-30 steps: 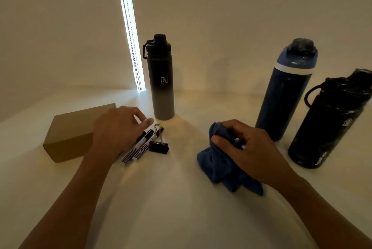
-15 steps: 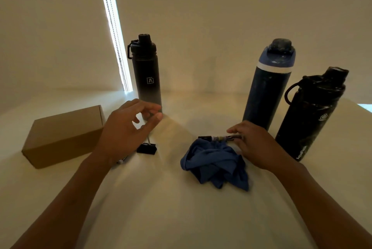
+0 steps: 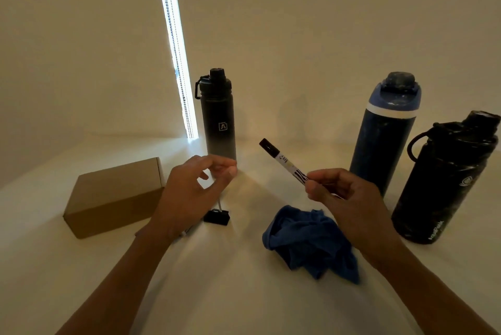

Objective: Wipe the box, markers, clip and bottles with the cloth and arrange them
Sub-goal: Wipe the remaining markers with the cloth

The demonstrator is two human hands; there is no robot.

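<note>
- Where the table [image 3: 244,294] runs farthest left of the blue cloth [image 3: 309,242], the brown cardboard box [image 3: 113,196] lies closed and flat, well apart from the cloth.
- The left hand [image 3: 189,193] hovers left of the cloth, fingers loosely curled, thumb and forefinger close but apart, grasping nothing.
- Under that wrist a sliver of a second marker [image 3: 187,231] shows on the table; most of it is hidden.
- The black clip [image 3: 217,217] sits near the cloth's left side, one wire handle standing up.
- The slim black bottle [image 3: 219,123] stands upright behind and left of the cloth, lid on, beside a bright window strip [image 3: 176,50].
- The marker [image 3: 282,162] is in the air beyond the cloth's far edge, tilted, black cap pointing up and left.
- The cloth lies crumpled on the table.
- The right hand [image 3: 344,193] hangs over the cloth's right half, fingers and thumb pinching the marker's lower end.
- The blue bottle [image 3: 385,134] stands upright behind and right of the cloth.
- The wide black bottle [image 3: 444,177], with a loop handle, stands farthest right of the cloth, just beside the blue bottle.
</note>
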